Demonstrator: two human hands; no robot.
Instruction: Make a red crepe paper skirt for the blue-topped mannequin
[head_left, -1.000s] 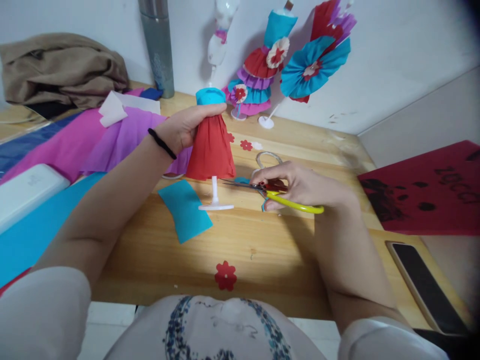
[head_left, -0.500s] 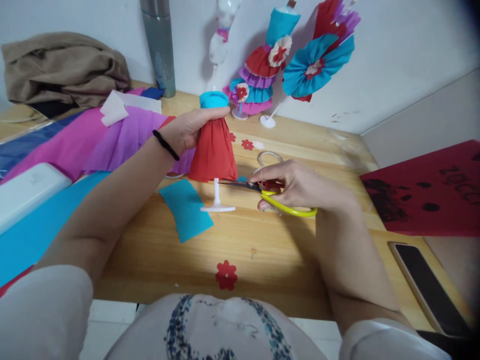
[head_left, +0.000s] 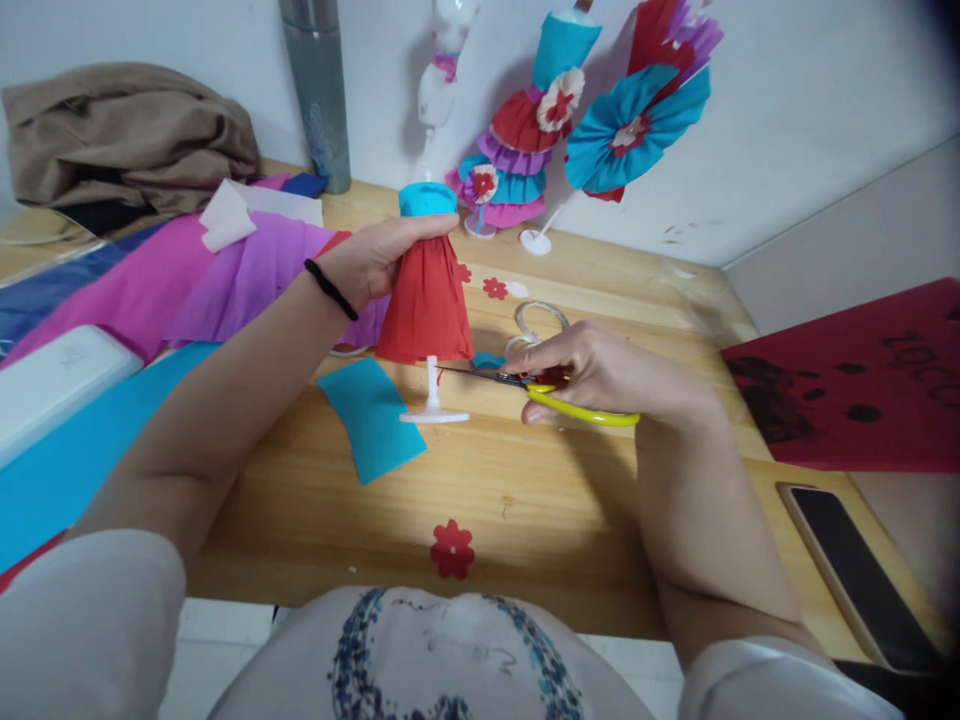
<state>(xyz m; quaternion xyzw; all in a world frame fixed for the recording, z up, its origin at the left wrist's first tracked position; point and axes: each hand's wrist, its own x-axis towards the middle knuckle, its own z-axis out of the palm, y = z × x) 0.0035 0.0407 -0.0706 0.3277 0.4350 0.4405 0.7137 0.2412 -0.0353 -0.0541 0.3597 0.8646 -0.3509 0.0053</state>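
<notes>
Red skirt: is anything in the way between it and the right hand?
Only the yellow-handled scissors, held in the right hand and reaching just below the red skirt in this view. Nothing else visible blocks that gap.

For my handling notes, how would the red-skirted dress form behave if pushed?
The dress form might tip: its white base is narrower than its red skirt. The skirt would probably crumple, since it looks like thin, gathered paper.
</notes>
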